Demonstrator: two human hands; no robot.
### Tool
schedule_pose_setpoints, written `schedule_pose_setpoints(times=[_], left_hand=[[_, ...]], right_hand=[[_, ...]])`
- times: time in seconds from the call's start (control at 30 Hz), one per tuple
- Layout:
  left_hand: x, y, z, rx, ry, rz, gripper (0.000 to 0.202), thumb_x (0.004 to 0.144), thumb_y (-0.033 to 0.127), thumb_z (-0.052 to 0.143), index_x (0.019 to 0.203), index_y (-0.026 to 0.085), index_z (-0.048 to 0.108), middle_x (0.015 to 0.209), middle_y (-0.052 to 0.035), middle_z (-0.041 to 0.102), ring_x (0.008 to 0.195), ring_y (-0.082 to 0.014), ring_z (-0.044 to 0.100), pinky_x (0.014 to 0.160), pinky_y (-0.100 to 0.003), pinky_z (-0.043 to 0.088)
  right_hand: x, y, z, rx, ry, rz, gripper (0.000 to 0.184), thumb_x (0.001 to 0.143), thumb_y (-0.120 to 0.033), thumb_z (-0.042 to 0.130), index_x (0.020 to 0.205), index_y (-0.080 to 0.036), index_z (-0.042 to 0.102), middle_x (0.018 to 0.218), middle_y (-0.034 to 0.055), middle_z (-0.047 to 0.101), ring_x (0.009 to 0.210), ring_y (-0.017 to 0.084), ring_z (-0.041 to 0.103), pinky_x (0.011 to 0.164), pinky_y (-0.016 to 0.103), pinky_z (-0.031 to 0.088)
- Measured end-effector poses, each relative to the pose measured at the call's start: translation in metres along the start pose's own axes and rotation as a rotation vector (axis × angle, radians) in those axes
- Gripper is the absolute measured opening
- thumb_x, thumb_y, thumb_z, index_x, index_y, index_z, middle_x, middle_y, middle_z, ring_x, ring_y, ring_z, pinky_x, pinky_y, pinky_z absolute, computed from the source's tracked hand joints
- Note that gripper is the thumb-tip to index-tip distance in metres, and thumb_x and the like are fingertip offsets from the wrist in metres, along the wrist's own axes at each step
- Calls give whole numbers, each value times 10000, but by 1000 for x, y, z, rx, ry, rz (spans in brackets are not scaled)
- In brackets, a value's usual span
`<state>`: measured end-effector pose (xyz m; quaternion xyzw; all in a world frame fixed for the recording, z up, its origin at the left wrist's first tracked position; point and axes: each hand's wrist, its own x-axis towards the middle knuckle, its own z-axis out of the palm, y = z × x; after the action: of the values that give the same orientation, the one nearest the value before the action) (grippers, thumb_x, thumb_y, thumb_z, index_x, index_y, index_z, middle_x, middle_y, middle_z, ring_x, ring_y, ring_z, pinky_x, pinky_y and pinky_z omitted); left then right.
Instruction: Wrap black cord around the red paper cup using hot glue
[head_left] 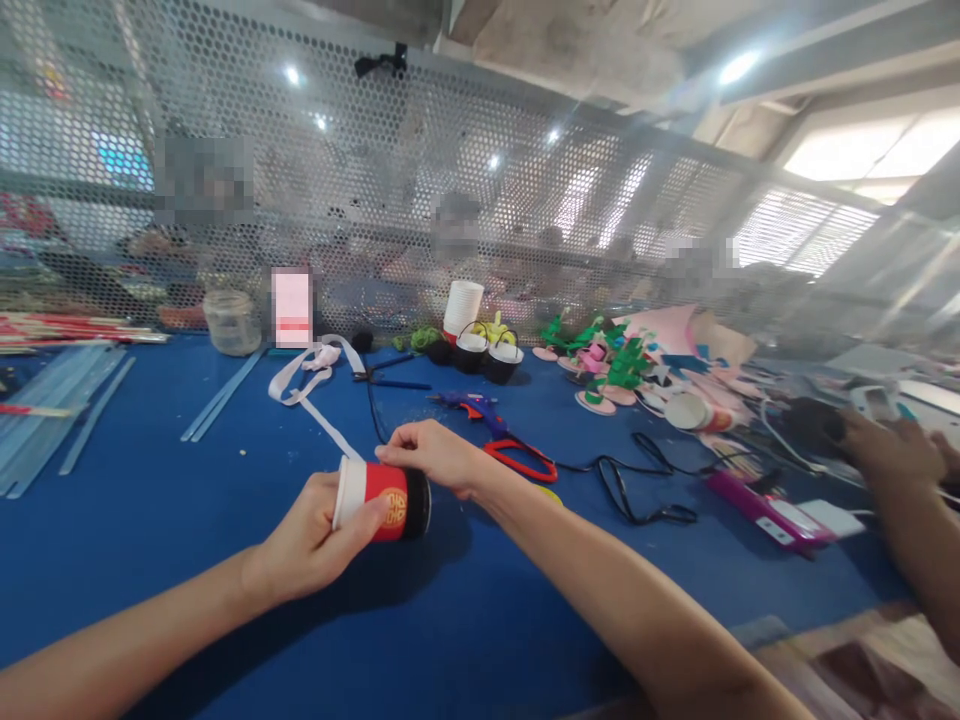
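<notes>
My left hand [315, 540] is wrapped round a paper cup [379, 478] lying on its side just above the blue table. The cup is red with a gold emblem, a white band at the left end and a black band at the right end. From the white band, a white ribbon [324, 424] runs up and away to a loose coil on the table. My right hand [427, 455] has its fingers pinched together against the cup's upper side, close to the ribbon; what lies between the fingertips is hidden.
Beyond my hands lie a blue glue gun [480, 408] and red-handled scissors [521, 460]. Black-and-white cups [504, 362], a white cup stack [463, 308] and a glass jar [231, 322] stand by the mesh. Clear strips [56, 410] lie left; another person's hand [896, 450] is at right.
</notes>
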<state>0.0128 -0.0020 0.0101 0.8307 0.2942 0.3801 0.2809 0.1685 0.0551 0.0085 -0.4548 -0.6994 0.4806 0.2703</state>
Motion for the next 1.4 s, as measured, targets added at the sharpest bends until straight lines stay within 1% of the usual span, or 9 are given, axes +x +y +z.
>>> schedule_pose_setpoints(times=[0.33,0.63,0.8,0.97,1.07,1.13,1.2,1.3,1.4], left_hand=[[3,6,-3,88,-42,87,307,775,165,357,475,181,292,436,57,306,404,-60,282,408,-201,250],[8,7,-3,110,-81,109,276,762,156,366,487,173,346,452,46,367,422,-65,317,412,-194,266],[6,2,-1,122,-65,119,283,755,145,377,476,170,339,439,57,338,413,-61,300,415,-191,266],[1,-8,2,122,-5,44,268,780,184,374,515,159,405,487,39,372,440,-69,330,421,-193,292],[1,-12,-1,124,37,4,276,793,213,364,526,160,413,495,38,373,446,-72,328,415,-192,294],[2,-13,-3,119,44,1,268,797,219,363,545,158,435,505,36,392,449,-72,332,420,-190,301],[2,-13,-3,102,24,6,243,794,212,373,582,150,475,519,32,422,453,-71,344,433,-188,311],[2,-14,-2,37,-10,-10,225,778,204,405,601,132,524,537,22,460,474,-73,374,464,-188,329],[2,-14,-1,-164,-32,-208,209,751,267,471,652,120,581,574,6,520,507,-84,414,487,-195,347]], right_hand=[[-11,-9,-3,13,16,21,312,605,-437,604,569,-139,517,498,-61,407,474,63,313,465,211,240],[-10,1,-3,89,34,28,269,636,-400,595,585,-143,532,491,-59,432,462,59,342,453,200,259],[-9,6,-1,98,50,34,261,656,-392,588,608,-138,556,504,-45,462,457,58,362,450,197,285],[-11,3,-3,96,157,32,319,787,-387,428,736,-112,584,703,44,574,596,90,467,510,206,358],[-19,0,-10,105,197,24,376,802,-425,386,796,-103,581,809,82,584,663,107,505,519,211,384],[-27,-2,-13,133,146,6,398,773,-468,416,832,-112,585,824,79,585,685,116,528,542,221,409],[-35,-2,-13,189,30,-5,405,729,-486,473,899,-134,576,825,60,584,706,125,542,580,240,436],[-42,1,-10,298,-85,8,426,672,-456,560,963,-144,545,808,39,574,688,122,542,608,267,459],[-44,6,-7,352,-57,0,410,660,-402,595,962,-133,526,808,38,569,667,113,543,625,275,461]])
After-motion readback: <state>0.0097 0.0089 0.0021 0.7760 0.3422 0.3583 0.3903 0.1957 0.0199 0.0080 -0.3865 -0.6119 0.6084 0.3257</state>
